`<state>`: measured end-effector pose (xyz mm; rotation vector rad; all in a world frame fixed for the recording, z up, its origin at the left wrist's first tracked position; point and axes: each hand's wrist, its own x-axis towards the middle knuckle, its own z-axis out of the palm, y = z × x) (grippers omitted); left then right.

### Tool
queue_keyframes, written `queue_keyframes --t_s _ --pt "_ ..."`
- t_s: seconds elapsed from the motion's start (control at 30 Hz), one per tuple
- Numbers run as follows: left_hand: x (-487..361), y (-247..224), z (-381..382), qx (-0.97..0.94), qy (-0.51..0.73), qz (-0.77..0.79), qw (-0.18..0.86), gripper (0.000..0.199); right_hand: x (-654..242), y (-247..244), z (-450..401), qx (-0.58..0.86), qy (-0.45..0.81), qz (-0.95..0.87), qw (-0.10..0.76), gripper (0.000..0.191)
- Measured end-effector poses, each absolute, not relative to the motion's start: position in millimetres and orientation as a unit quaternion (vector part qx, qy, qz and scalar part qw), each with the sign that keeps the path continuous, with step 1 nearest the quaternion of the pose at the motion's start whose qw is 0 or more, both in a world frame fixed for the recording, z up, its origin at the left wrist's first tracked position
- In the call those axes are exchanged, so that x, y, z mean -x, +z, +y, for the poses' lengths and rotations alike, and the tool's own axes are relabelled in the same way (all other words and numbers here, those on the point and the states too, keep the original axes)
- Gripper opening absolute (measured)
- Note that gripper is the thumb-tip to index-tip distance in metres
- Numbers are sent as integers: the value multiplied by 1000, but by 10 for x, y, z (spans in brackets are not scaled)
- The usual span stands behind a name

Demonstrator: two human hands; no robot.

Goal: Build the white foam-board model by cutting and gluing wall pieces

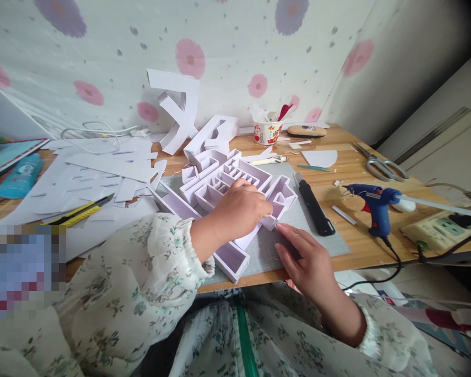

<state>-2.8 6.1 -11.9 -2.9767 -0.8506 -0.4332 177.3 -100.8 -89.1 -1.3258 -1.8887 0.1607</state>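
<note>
A hollow white foam-board character (204, 196), with many thin upright walls and open channels, lies on the grey cutting mat (255, 267) in front of me. My left hand (241, 212) is over its middle, fingers curled down among the walls; the fingertips are hidden, and I cannot make out what they pinch. At the character's right lower corner, my right hand (308, 262) has its fingers stretched out and thumb apart. Its index fingertip is at or close to the corner wall, and nothing shows in the hand.
A black-handled cutter (316, 204) lies on the mat. Right of it are a blue glue gun (377, 204), scissors (382, 165) and a power strip (435, 230). Paper sheets (94, 173) and a yellow cutter (80, 212) lie left. Behind stand a paper cup (267, 133) and white letter shapes (184, 104).
</note>
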Motion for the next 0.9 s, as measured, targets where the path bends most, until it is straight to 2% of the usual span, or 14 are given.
queue_keyframes --t_s 0.23,0.57,0.9 --pt "10 -114 66 954 -125 -273 -6 16 -1765 -891 -1016 522 65 -752 398 35" --pt "3 -89 41 957 -115 -267 5 22 -1726 -920 -1062 521 31 -771 364 53" --pt "-41 -109 49 947 -136 -290 -14 19 -1708 -909 -1063 528 2 -779 338 55"
